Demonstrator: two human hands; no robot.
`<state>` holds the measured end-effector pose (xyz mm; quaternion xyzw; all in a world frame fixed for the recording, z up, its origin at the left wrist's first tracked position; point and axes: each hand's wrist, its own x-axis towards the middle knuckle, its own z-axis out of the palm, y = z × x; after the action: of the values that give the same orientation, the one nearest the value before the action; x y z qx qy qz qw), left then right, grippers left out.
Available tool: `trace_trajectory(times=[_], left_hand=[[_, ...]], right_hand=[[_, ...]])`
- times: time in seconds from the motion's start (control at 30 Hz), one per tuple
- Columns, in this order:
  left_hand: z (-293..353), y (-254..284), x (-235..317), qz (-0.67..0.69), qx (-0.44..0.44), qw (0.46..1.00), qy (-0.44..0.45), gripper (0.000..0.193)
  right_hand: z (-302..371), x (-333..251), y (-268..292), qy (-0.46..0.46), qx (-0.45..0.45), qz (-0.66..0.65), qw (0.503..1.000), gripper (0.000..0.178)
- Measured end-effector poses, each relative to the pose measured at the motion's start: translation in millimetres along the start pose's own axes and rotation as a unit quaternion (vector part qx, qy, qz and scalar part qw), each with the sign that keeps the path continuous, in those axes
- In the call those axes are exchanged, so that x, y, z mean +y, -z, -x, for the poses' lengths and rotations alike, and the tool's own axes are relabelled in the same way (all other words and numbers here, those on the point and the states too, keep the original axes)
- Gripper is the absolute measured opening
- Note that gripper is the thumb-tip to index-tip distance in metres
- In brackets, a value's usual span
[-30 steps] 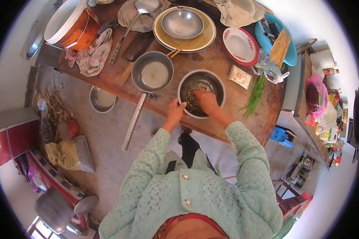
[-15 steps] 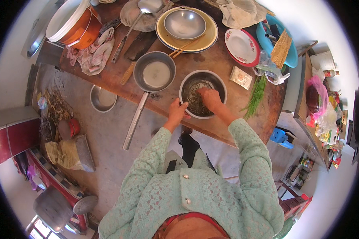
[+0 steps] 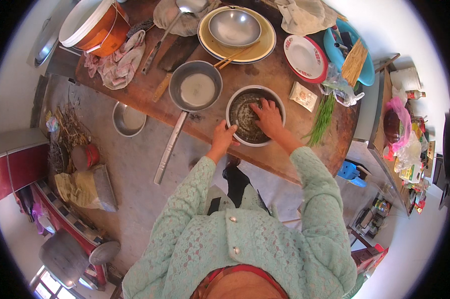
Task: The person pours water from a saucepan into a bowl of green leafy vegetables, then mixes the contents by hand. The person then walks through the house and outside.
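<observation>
Since the earlier frame, the right hand [image 3: 270, 119] has come out of its bunched shape, with its fingers now fanned apart toward the far right inside of the bowl [image 3: 257, 89]; the left hand [image 3: 222, 135] has kept its place at the near left rim. The bowl sits on the wooden table [image 3: 329, 152] close to its front edge, with the saucepan [image 3: 174, 89] just beside it on the left and the small packet [image 3: 303, 96] and green stalks [image 3: 323, 118] to the right.

With the left hand we pinch the rim, thumb over the top and fingers outside below it. With the right we grip nothing that shows; we cannot tell whether the fingertips press on the metal or only skim the dark mixture [image 3: 246, 127], which is spread over the bottom in curved streaks.

To work this mixture well, we would keep that rim firmly held, since a push toward us could slide the bowl to the edge. We would sweep with loosely parted fingers right round the wall, gathering what clings there back to the middle, and keep strokes low so nothing slops over. Our sleeves should stay clear of the rim.
</observation>
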<state>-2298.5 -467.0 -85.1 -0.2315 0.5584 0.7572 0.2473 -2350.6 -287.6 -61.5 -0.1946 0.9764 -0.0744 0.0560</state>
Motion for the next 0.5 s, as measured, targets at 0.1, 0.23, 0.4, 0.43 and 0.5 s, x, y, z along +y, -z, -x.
trace_trajectory(times=[0.1,0.23,0.4,0.43,0.5], left_hand=[[0,1,-1,0.008,0.002,1.0,0.001,0.017],[0,1,-2,0.009,-0.005,1.0,-0.003,0.015],[3,0,2,0.021,-0.005,1.0,-0.012,0.014],[3,0,1,0.018,-0.003,1.0,-0.011,0.014],[1,0,0,0.009,-0.001,1.0,-0.01,0.014]], right_hand=[[-1,-25,-11,-0.061,-0.01,-0.07,0.996,0.05],[20,-16,-29,0.086,-0.037,-0.061,0.994,0.041],[-9,2,-12,0.0,0.008,-0.06,0.998,0.038],[-17,-5,-11,-0.02,0.037,-0.066,0.997,0.037],[-28,-24,-19,-0.03,0.05,-0.086,0.995,0.034]])
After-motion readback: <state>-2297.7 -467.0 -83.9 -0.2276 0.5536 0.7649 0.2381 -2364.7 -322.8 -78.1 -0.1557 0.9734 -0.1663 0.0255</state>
